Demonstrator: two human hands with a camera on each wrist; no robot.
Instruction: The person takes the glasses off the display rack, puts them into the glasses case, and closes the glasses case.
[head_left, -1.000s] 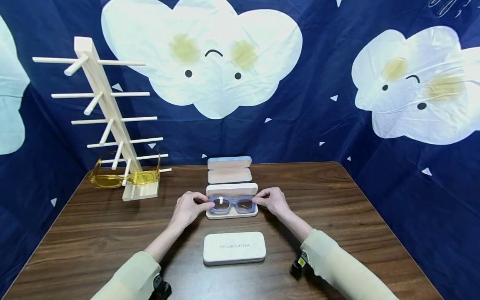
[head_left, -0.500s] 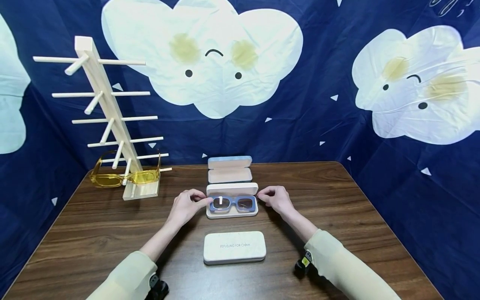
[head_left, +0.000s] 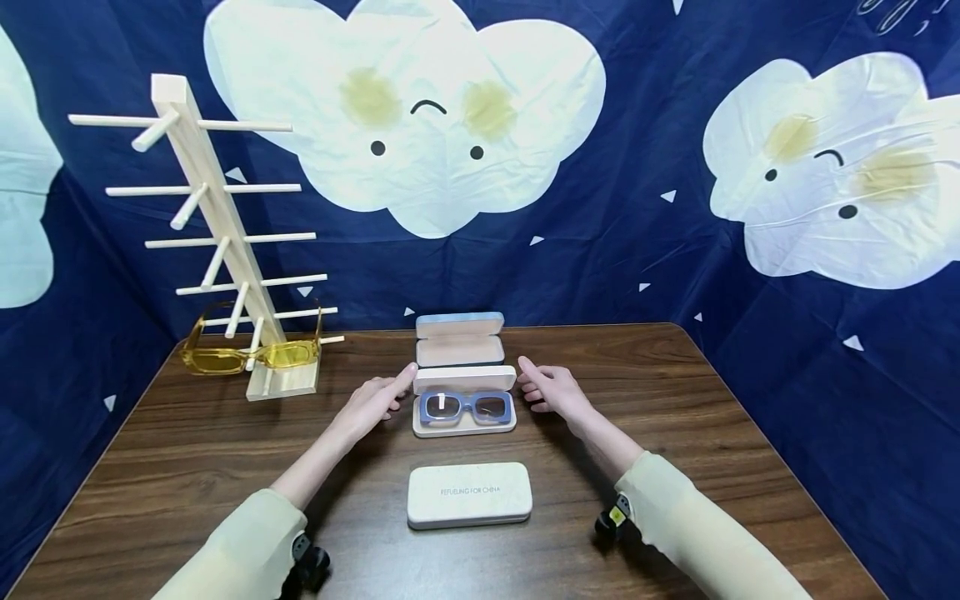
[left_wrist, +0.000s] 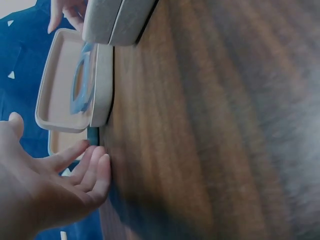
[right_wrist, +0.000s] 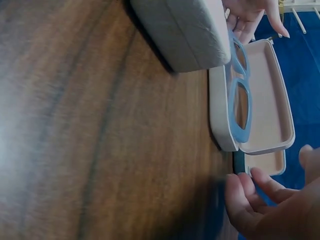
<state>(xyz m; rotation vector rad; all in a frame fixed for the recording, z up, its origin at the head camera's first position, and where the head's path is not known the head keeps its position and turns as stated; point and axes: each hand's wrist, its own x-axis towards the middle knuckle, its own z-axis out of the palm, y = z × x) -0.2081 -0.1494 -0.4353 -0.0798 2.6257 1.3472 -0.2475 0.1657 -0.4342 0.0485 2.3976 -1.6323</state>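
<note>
Blue-framed sunglasses (head_left: 467,408) lie inside an open white glasses case (head_left: 465,431), whose raised lid (head_left: 463,379) stands at the back. My left hand (head_left: 371,402) is at the case's left side, its thumb tip right at the lid's left end. On the other side, my right hand (head_left: 553,389) is beside the lid's right end with the thumb raised. Neither hand holds anything. In the left wrist view the left fingers (left_wrist: 95,170) are loosely bent near the end of the case. The right wrist view has the right fingers (right_wrist: 245,192) likewise relaxed beside it.
A closed white case (head_left: 469,497) with printed lettering lies in front. Behind stands an open blue case (head_left: 459,351). At the left, a wooden display rack (head_left: 217,200) bears yellow sunglasses (head_left: 285,354) on a low peg. A blue cloth backs the wooden table (head_left: 645,375).
Both hands have let go of the blue sunglasses, which now rest in the case. The hands have moved apart from them and up beside the case's lid.
</note>
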